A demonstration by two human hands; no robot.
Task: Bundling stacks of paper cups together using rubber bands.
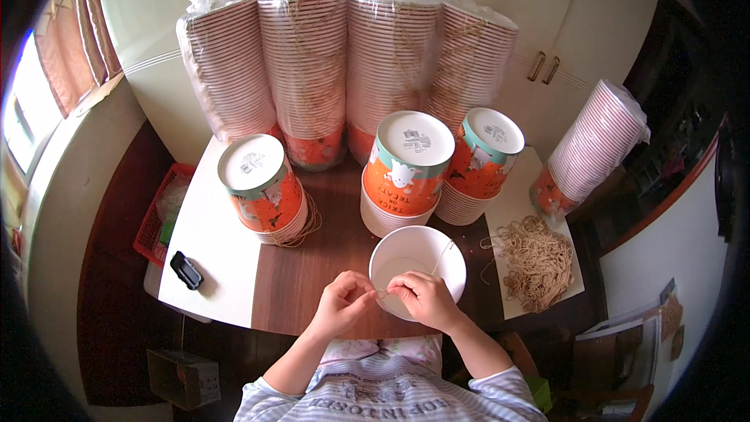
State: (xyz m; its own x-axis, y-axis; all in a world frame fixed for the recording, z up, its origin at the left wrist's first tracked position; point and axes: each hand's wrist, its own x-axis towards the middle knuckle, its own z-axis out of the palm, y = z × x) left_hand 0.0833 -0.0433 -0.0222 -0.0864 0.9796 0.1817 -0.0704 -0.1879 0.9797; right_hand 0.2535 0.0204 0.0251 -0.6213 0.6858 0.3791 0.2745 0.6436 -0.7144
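Brown-&-white table (297, 289), plastic-wrapped paper-bucket stacks (303, 62) at back. Open paper bucket (394, 258), white inside, stands mouth up at near edge. L hand (344, 297) & R hand (428, 297) at its near rim, fingertips pinched on thin cord (440, 259). Far-R end looks attached; near end prob. not yet. Upturned L stack (269, 195) w/ cord loops (314, 217) looks done; upturned centre stack (402, 180) & R stack (476, 172) show none.

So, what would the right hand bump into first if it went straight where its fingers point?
Most likely the left hand, which faces the right hand near the white cup's rim, though one view leaves depth unclear.
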